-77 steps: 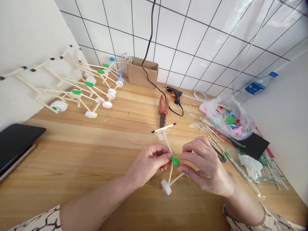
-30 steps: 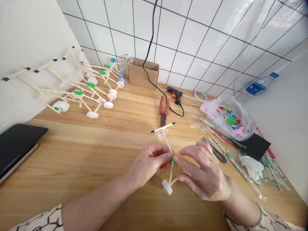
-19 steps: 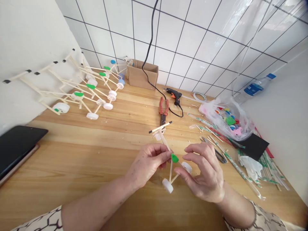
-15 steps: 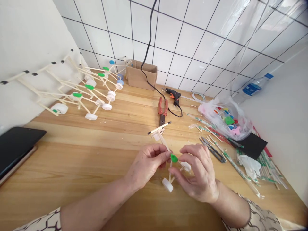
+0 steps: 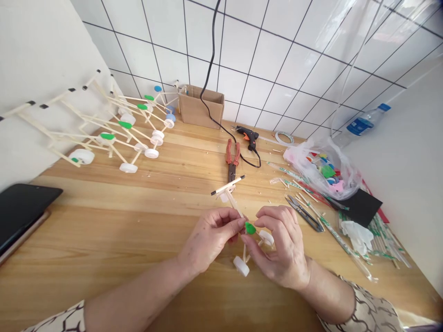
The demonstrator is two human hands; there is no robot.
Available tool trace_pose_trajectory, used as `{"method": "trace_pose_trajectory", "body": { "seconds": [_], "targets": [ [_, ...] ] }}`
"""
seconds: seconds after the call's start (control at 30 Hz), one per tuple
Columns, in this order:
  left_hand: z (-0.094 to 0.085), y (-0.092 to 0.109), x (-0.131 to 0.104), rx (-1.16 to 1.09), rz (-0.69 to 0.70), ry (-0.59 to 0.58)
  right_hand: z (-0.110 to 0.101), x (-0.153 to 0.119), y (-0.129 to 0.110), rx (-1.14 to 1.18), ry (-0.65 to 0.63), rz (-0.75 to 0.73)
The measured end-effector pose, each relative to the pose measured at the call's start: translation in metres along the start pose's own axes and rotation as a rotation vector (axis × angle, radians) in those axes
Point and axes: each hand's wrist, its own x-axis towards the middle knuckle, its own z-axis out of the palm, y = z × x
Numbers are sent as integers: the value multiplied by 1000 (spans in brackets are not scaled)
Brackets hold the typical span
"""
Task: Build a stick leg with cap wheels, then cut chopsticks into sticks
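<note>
a wheeled stick toy point(image 5: 236, 205) is pinched by the left hand point(image 5: 210, 235) near the pliers point(image 5: 232, 168). its green seat point(image 5: 250, 228) is bracketed by the parted thumb and fingers of the right hand point(image 5: 283, 249); whether it is touched cannot be told.

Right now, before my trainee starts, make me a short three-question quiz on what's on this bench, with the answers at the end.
1. True or false: the left hand is holding the wheeled stick model.
2. Which of these lies nearest the glue gun: A) the phone, B) the pliers, or C) the snips?
3. What colour is the cap on the plastic bottle?

Key: 1. True. 2. B. 3. Blue.
</note>
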Motion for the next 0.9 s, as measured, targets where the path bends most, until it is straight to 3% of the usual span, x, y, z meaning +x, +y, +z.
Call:
{"method": "trace_pose_trajectory", "body": {
  "seconds": [0.67, 0.8, 0.9],
  "targets": [
    [0, -3, 1, 13, 27, 54, 1, -1, 0, -57, -71, 52],
    [-1, -1, 1, -35, 32, 40, -6, 3, 1, 41, -84, 37],
    [-3, 0, 2, -56, 34, 12, -14, 5, 7, 234, -176, 108]
  ]
}}
